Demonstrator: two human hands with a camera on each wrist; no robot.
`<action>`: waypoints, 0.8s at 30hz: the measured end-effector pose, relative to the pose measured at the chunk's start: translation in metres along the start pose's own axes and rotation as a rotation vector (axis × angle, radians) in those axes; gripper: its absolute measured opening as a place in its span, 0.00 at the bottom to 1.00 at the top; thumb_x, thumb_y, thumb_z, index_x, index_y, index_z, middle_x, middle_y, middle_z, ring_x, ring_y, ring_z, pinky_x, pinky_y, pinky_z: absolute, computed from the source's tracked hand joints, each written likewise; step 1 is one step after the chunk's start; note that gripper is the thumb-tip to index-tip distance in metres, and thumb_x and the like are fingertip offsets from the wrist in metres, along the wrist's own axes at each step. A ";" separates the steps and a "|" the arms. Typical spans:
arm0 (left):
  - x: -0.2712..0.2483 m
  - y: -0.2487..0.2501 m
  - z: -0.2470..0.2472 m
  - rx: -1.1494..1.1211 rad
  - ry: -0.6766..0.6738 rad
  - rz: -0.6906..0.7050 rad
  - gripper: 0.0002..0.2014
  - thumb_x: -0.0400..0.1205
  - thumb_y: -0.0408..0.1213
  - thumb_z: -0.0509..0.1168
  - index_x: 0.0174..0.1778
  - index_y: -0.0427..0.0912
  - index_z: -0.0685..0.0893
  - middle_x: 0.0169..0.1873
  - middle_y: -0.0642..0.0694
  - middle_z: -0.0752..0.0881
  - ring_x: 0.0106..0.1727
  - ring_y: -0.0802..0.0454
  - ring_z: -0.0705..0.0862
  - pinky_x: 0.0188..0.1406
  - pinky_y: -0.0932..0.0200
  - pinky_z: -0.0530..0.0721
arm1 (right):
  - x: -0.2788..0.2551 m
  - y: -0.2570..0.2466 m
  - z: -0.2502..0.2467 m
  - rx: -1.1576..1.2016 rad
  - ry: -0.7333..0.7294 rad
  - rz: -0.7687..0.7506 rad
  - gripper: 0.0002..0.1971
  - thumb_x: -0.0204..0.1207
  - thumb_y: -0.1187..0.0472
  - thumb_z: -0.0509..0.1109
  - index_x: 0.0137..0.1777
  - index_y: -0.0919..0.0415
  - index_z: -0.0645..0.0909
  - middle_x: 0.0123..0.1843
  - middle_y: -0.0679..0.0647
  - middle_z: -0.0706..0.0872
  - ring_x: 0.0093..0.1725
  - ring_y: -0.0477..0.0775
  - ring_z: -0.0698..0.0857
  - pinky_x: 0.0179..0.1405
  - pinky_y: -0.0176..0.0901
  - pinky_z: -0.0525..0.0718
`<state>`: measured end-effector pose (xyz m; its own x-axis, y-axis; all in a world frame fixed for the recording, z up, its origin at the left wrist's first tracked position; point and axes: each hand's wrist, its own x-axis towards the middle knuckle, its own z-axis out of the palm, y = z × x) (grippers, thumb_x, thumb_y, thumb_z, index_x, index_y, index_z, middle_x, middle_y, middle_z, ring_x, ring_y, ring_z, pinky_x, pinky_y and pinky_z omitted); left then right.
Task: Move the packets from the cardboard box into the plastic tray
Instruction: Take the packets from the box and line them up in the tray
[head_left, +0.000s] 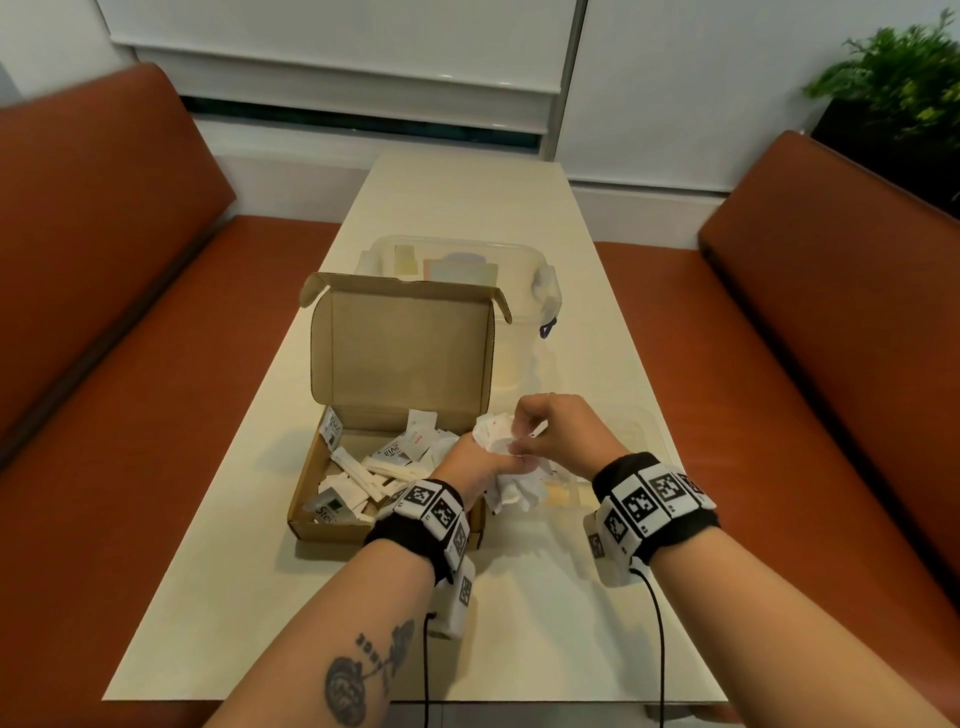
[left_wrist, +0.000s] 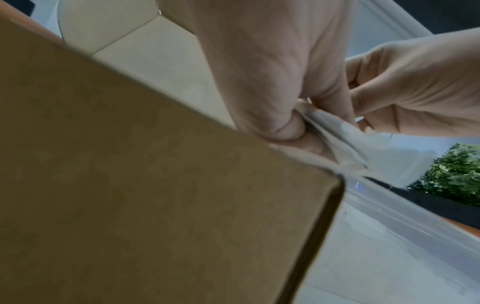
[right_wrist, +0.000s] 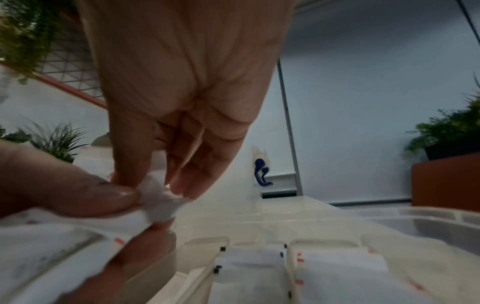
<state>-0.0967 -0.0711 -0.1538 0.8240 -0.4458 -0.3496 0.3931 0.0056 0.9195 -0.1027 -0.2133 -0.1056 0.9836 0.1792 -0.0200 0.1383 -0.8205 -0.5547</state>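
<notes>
An open cardboard box (head_left: 332, 530) sits on the table with several white packets (head_left: 384, 467) inside. Its outer wall (left_wrist: 130, 185) fills the left wrist view. My left hand (head_left: 483, 460) grips a bunch of white packets (head_left: 509, 493) just past the box's right side, above the clear plastic tray (head_left: 644, 431). My right hand (head_left: 545, 423) pinches the top of that bunch (right_wrist: 158, 203) with thumb and fingertips. In the right wrist view the tray's compartments (right_wrist: 288, 265) lie below, holding a few white packets (right_wrist: 249, 267). The same bunch (left_wrist: 376, 150) shows between both hands.
A clear lidded plastic container (head_left: 524, 291) stands behind the box's raised lid (head_left: 400, 348). Orange benches (head_left: 104, 312) flank the cream table (head_left: 545, 623). A potted plant (head_left: 898, 88) is at the far right.
</notes>
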 end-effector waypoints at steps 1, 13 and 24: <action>-0.001 0.001 0.000 0.014 0.004 -0.008 0.21 0.74 0.23 0.72 0.64 0.34 0.80 0.47 0.37 0.86 0.34 0.45 0.82 0.15 0.65 0.75 | -0.001 0.001 0.000 0.023 0.012 0.006 0.09 0.66 0.62 0.79 0.37 0.58 0.79 0.37 0.48 0.82 0.38 0.45 0.78 0.39 0.37 0.76; 0.005 -0.002 0.001 -0.022 0.062 -0.071 0.20 0.73 0.25 0.74 0.59 0.35 0.79 0.43 0.39 0.87 0.37 0.41 0.83 0.29 0.54 0.81 | -0.022 0.062 -0.034 -0.303 -0.011 0.333 0.02 0.75 0.60 0.73 0.44 0.55 0.87 0.45 0.49 0.88 0.43 0.48 0.85 0.49 0.40 0.84; 0.006 -0.003 0.001 0.000 0.067 -0.054 0.20 0.73 0.24 0.73 0.61 0.34 0.80 0.49 0.39 0.86 0.44 0.44 0.86 0.35 0.57 0.85 | -0.017 0.074 -0.012 -0.477 -0.100 0.341 0.05 0.73 0.60 0.72 0.47 0.54 0.88 0.50 0.54 0.87 0.52 0.55 0.84 0.55 0.45 0.83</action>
<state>-0.0934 -0.0742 -0.1582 0.8272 -0.3842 -0.4101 0.4378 -0.0168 0.8989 -0.1075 -0.2834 -0.1367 0.9692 -0.1064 -0.2221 -0.1244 -0.9898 -0.0689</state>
